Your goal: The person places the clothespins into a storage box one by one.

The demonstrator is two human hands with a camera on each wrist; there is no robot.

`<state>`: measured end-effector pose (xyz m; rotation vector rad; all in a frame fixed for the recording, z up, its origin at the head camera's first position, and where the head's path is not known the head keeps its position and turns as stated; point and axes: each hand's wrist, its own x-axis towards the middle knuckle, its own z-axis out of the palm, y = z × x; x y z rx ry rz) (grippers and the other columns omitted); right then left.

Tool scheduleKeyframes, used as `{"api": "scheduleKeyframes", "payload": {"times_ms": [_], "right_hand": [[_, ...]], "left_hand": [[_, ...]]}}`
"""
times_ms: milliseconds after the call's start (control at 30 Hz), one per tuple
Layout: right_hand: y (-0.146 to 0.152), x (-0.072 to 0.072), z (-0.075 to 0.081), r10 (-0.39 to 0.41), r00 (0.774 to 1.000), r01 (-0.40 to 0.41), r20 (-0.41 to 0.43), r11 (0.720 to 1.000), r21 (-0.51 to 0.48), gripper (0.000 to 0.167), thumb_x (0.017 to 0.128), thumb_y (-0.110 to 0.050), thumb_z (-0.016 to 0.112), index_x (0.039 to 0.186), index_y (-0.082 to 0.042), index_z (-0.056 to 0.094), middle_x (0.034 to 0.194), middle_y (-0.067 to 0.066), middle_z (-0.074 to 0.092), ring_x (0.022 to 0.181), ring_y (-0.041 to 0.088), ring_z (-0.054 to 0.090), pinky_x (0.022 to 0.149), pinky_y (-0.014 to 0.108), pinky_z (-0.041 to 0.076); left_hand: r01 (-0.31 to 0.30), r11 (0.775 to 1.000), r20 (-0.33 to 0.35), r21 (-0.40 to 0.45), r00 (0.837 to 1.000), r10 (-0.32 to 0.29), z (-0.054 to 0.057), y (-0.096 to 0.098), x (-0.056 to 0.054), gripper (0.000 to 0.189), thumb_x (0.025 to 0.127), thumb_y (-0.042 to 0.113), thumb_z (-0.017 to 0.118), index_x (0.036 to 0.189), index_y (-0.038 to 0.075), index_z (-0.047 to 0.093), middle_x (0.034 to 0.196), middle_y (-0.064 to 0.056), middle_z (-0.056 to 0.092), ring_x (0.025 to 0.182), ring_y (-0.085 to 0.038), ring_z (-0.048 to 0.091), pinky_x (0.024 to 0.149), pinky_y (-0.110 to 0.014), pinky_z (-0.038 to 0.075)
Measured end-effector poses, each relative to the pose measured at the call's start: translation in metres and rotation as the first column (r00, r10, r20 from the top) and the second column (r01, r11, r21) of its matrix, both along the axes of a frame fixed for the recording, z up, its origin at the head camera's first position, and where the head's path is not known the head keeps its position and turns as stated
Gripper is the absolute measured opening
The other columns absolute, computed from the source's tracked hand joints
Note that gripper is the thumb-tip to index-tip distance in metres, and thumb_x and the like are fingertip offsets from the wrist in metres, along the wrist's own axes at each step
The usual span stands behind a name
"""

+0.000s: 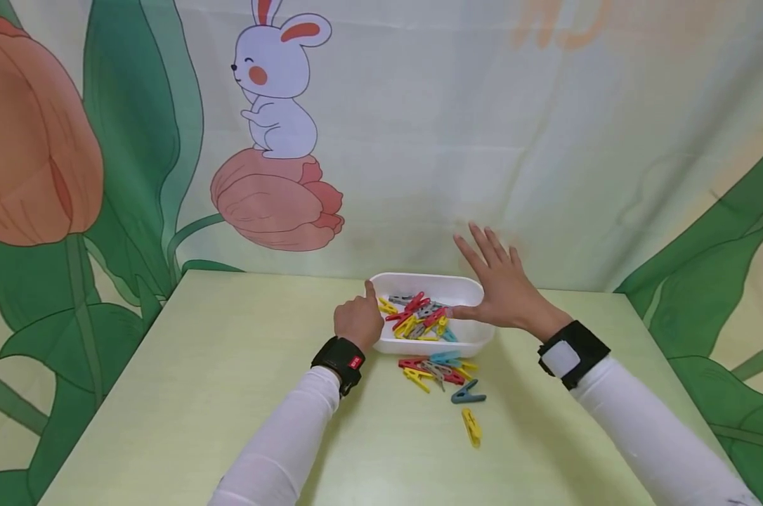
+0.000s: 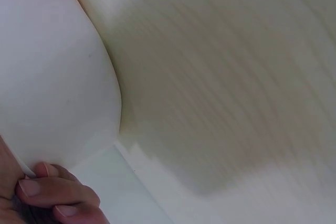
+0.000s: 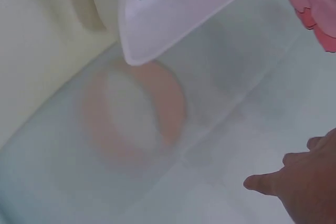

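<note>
A white plastic tub (image 1: 433, 347) near the table's back edge holds several clothes pegs (image 1: 419, 316) in red, yellow, grey and blue. My left hand (image 1: 358, 322) grips the tub's left end; in the left wrist view its curled fingers (image 2: 58, 190) meet the rim beside the white wall (image 2: 63, 77). Spread wide, my right hand (image 1: 504, 292) is at the tub's right end, its thumb reaching over the inside. It holds nothing. The right wrist view shows that hand (image 3: 307, 182) with fingers extended, apart from the tub's corner (image 3: 152, 40).
In front of the tub lies a small heap of pegs (image 1: 438, 367) on the pale table (image 1: 230, 393). Nearer are a blue-grey peg (image 1: 468, 393) and a yellow peg (image 1: 472, 427). A printed cloth (image 1: 407, 140) hangs behind the table.
</note>
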<state>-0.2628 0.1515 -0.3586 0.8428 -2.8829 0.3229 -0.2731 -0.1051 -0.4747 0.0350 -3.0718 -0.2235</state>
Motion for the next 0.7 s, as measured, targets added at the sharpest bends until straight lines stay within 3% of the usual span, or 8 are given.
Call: {"api": "scheduleKeyframes", "payload": {"times_ms": [367, 533, 700], "right_hand": [[0.018, 0.064, 0.017, 0.075, 0.995, -0.074, -0.060, 0.997, 0.018, 0.133, 0.067, -0.059, 0.091, 0.168, -0.020, 0.013, 0.176, 0.013, 0.002, 0.161, 0.041, 0.000, 0.119, 0.078, 0.007], [0.022, 0.092, 0.012, 0.116, 0.992, -0.113, -0.049, 0.992, 0.046, 0.135, 0.064, -0.065, 0.090, 0.168, -0.021, 0.015, 0.176, 0.012, 0.004, 0.161, 0.040, 0.000, 0.119, 0.077, 0.008], [0.024, 0.108, 0.001, 0.142, 0.990, -0.142, 0.007, 0.985, 0.099, 0.134, 0.065, -0.077, 0.081, 0.168, -0.025, 0.013, 0.177, 0.006, -0.001, 0.162, 0.039, -0.001, 0.121, 0.075, 0.008]], "left_hand": [[0.002, 1.000, 0.007, 0.021, 1.000, -0.002, 0.004, 0.000, 0.002, 0.072, 0.099, 0.028, 0.066, 0.160, 0.003, 0.036, 0.079, -0.011, 0.070, 0.066, -0.026, 0.066, 0.063, -0.038, 0.055], [0.005, 1.000, 0.016, 0.018, 1.000, -0.005, 0.004, 0.000, 0.002, 0.072, 0.099, 0.028, 0.065, 0.160, 0.003, 0.035, 0.077, -0.010, 0.069, 0.065, -0.025, 0.065, 0.062, -0.038, 0.055], [-0.004, 1.000, 0.021, 0.019, 1.000, 0.003, 0.002, 0.001, 0.001, 0.072, 0.099, 0.028, 0.065, 0.160, 0.004, 0.035, 0.076, -0.010, 0.069, 0.064, -0.024, 0.064, 0.062, -0.037, 0.054]]}}
